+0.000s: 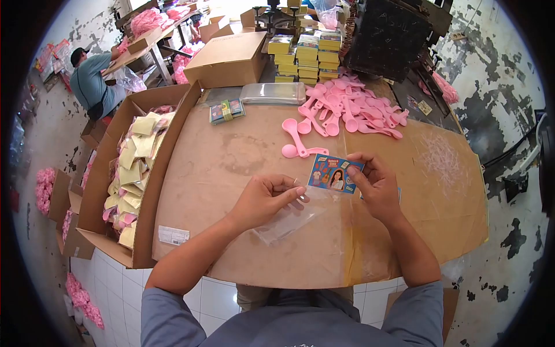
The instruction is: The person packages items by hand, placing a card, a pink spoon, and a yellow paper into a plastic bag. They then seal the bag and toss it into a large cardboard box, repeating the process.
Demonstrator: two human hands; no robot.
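My right hand (377, 188) pinches a blue printed card (334, 173) between thumb and fingers, its picture side facing me. The fingers of my left hand (263, 199) are closed on the edge of a clear plastic bag (289, 221), which hangs down over the cardboard-covered table (225, 156). The card's left edge is near my left fingertips and the bag's upper part. Part of another blue item shows beside my right hand, mostly hidden by it. Just beyond the card lie pink plastic measuring spoons (296, 139), with a larger heap (347, 110) behind.
At left, a long open carton (147, 225) holds packed pieces with yellowish cards. A banded card stack (226, 111), clear bags (273, 93), a closed box (225, 58) and yellow-edged stacks (307, 55) stand behind. Plastic strips (442, 161) lie right. A co-worker (92, 84) sits far left.
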